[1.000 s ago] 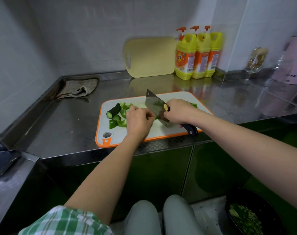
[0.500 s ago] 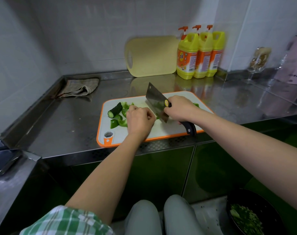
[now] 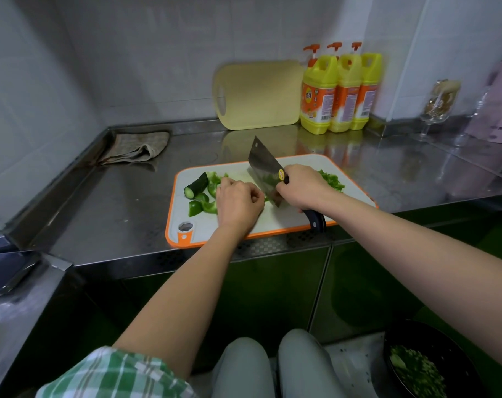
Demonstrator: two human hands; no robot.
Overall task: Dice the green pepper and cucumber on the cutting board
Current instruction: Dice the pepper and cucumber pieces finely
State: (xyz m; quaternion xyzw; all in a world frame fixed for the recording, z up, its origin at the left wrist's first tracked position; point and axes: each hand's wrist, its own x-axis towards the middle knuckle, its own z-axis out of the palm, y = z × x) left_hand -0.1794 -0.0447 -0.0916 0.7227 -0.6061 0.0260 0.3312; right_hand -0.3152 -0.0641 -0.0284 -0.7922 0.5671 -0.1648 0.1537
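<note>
Hands meet on the cutting board (image 3: 287, 218): your left hand (image 3: 238, 203), fingers curled, pins a green pepper piece (image 3: 266, 198) beside the cleaver (image 3: 265, 170) that your right hand (image 3: 301, 186) grips by its handle, with pepper chunks (image 3: 204, 206) at its nine o'clock and the cucumber (image 3: 196, 186) at ten.

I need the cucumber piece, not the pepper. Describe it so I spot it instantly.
Find the white cutting board with the orange rim on the steel counter. At its left end, left of the left hand, lies the cucumber piece. It is a dark-skinned cylinder with a pale round cut face, unlike the brighter, curved pepper chunks beside it.
</note>
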